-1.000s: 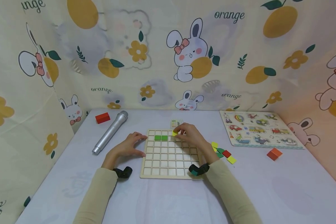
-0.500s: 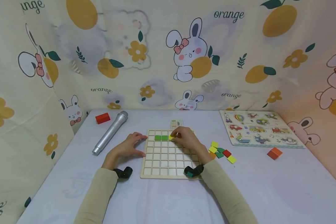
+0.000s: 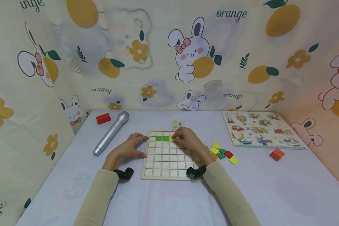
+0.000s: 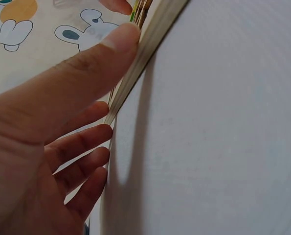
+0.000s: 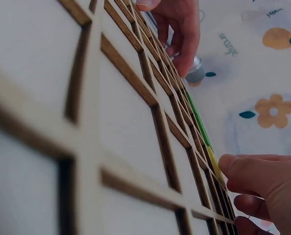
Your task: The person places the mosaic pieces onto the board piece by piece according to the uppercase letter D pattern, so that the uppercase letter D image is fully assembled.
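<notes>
Right hand (image 3: 187, 140) is over the far rows of the wooden grid board (image 3: 169, 163), fingertips curled onto a yellow tile (image 3: 172, 138), pressing it into a cell in the second row from the far edge, just beside two green tiles (image 3: 162, 138) in the same row. Right wrist view shows a fingertip (image 5: 233, 164) on the tile's edge; tile sits roughly level with the grid bars. Left hand (image 3: 130, 149) lies flat, fingers relaxed and slightly spread, thumb (image 4: 116, 41) and fingers against the board's left edge. Loose yellow, green and red tiles (image 3: 223, 153) lie right of the board on the table (image 3: 169, 201). Silver microphone (image 3: 110, 133) and red block (image 3: 103, 118) sit far left; picture puzzle (image 3: 261, 130) and orange block (image 3: 276, 154) far right.
</notes>
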A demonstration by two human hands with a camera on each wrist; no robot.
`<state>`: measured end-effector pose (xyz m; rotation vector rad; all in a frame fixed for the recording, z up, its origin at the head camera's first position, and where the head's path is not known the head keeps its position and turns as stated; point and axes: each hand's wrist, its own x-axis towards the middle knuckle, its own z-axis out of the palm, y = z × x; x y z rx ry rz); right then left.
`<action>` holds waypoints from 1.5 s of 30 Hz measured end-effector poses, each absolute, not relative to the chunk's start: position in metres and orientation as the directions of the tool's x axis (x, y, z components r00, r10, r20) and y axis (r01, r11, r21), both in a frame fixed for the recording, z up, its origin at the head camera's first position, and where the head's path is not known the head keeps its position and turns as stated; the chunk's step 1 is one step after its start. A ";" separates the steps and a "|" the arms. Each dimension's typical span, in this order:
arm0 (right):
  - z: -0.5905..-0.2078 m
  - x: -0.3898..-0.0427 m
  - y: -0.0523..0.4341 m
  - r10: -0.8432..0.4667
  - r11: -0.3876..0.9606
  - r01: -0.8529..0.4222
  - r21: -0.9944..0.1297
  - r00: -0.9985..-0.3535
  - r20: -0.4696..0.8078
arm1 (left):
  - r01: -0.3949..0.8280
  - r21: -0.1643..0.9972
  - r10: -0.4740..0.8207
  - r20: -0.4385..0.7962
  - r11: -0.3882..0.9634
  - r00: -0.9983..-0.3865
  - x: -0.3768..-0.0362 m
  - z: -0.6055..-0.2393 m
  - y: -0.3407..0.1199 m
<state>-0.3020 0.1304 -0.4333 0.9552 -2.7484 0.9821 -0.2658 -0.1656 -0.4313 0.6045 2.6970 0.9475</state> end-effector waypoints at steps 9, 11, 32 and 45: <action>-0.428 -0.302 0.152 -0.521 0.578 -0.603 -0.550 -0.791 0.320 | 0.314 0.637 0.455 -0.065 0.704 -0.888 -0.266 -0.433 -0.165; -0.424 -0.300 0.160 -0.517 0.580 -0.604 -0.547 -0.792 0.326 | 0.318 0.638 0.457 -0.061 0.702 -0.887 -0.266 -0.433 -0.165; -0.394 -0.256 0.255 -0.497 0.696 -0.579 -0.425 -0.815 0.297 | 0.314 0.637 0.454 -0.064 0.704 -0.889 -0.265 -0.430 -0.165; -0.397 -0.247 0.294 -0.378 0.813 -0.356 -0.460 -0.925 0.046 | 0.327 0.613 0.457 -0.063 0.719 -0.887 -0.266 -0.432 -0.166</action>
